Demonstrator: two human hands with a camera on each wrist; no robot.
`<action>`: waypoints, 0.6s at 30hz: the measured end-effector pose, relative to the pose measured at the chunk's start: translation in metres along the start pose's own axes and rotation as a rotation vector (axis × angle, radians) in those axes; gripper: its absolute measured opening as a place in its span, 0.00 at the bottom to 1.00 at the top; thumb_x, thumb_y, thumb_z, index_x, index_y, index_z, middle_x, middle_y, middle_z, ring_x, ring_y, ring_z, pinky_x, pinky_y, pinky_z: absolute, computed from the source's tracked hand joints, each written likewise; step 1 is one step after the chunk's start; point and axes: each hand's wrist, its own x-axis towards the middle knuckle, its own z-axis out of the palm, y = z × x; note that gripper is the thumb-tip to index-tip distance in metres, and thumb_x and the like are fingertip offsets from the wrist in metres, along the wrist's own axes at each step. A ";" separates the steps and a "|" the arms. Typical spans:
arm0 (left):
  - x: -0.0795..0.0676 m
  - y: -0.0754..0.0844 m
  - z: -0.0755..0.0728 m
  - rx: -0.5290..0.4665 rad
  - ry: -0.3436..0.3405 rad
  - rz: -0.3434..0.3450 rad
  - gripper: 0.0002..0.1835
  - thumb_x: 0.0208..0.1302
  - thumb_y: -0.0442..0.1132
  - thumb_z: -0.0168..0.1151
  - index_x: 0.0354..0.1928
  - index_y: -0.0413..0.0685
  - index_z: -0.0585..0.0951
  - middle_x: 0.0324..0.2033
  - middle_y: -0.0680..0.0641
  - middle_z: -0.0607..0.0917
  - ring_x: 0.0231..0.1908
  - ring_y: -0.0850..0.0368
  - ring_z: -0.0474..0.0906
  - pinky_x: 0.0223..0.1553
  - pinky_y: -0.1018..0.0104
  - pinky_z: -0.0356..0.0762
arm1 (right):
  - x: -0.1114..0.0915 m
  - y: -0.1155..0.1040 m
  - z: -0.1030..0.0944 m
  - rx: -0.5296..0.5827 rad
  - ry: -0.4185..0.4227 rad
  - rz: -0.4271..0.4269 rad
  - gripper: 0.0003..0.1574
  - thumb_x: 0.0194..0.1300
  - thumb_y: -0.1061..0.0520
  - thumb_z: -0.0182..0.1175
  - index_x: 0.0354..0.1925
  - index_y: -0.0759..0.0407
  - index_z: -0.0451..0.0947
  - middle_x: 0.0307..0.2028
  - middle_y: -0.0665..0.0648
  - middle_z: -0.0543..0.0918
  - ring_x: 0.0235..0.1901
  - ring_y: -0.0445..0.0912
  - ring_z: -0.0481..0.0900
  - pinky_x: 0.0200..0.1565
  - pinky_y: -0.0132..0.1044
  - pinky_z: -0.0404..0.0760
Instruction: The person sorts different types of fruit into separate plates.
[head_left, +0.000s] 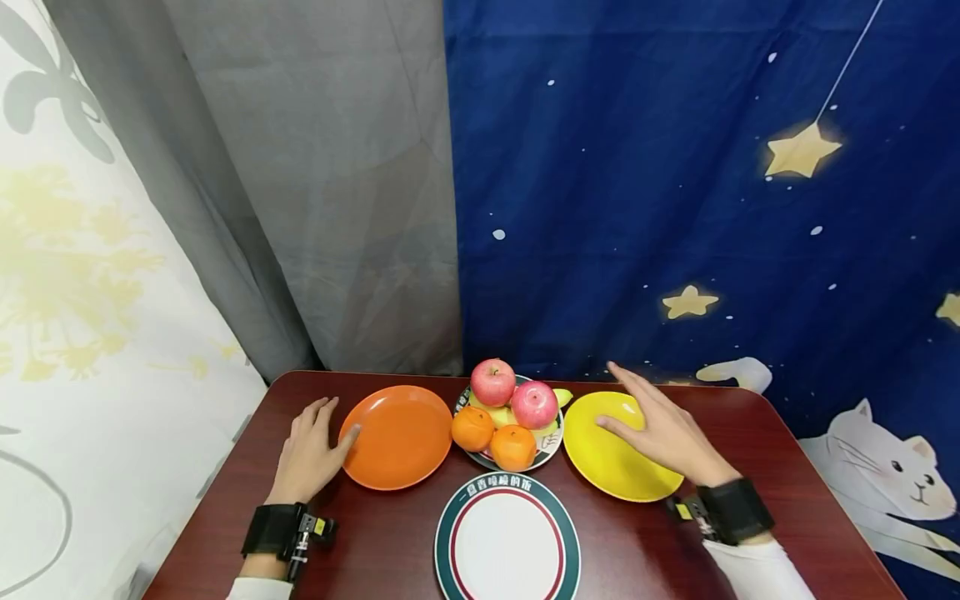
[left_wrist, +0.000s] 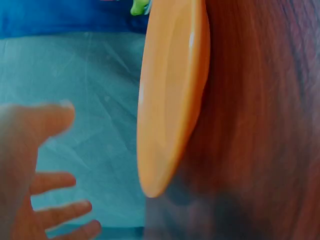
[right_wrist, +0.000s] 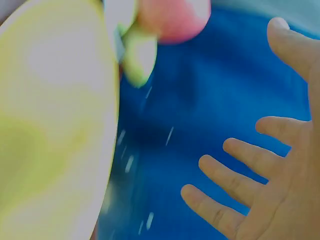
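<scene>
My left hand [head_left: 308, 454] hovers by the left rim of an orange plate [head_left: 397, 437], fingers spread and holding nothing. In the left wrist view the thumb and fingers stand apart from that plate [left_wrist: 172, 95]. Over the right side of a yellow plate [head_left: 615, 454] is my right hand [head_left: 667, 429], its fingers extended and nothing in it. The right wrist view shows the spread fingers away from the yellow plate [right_wrist: 55, 125]. Between the two plates, a patterned plate [head_left: 553, 442] bears two red apples [head_left: 492, 382], two oranges [head_left: 473, 429] and yellow fruit partly hidden beneath.
A white plate [head_left: 506, 546] with a green rim and red ring lies at the front middle of the dark red table [head_left: 375, 542]. Behind the table hang a grey curtain [head_left: 360, 208] and a blue star-patterned curtain [head_left: 600, 208].
</scene>
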 end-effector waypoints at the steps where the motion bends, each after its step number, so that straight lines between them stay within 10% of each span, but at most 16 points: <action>1: -0.002 -0.001 0.001 -0.016 0.004 -0.031 0.39 0.64 0.60 0.54 0.66 0.39 0.65 0.63 0.34 0.64 0.60 0.35 0.60 0.50 0.35 0.63 | 0.007 -0.009 0.003 0.023 -0.004 -0.016 0.54 0.56 0.24 0.54 0.73 0.34 0.45 0.71 0.54 0.57 0.65 0.59 0.62 0.49 0.68 0.66; 9: -0.017 -0.008 0.015 -0.123 -0.060 -0.319 0.40 0.66 0.61 0.51 0.67 0.37 0.60 0.54 0.34 0.66 0.49 0.40 0.68 0.48 0.44 0.68 | 0.048 -0.058 0.056 0.012 -0.084 -0.139 0.59 0.50 0.19 0.53 0.73 0.36 0.47 0.70 0.47 0.57 0.63 0.50 0.64 0.50 0.54 0.73; 18: -0.019 -0.002 0.027 -0.315 -0.170 -0.433 0.35 0.66 0.57 0.54 0.65 0.40 0.61 0.24 0.47 0.77 0.16 0.55 0.74 0.21 0.62 0.74 | 0.059 -0.074 0.090 -0.053 -0.051 -0.073 0.59 0.46 0.22 0.61 0.71 0.41 0.55 0.61 0.50 0.66 0.51 0.49 0.66 0.41 0.52 0.74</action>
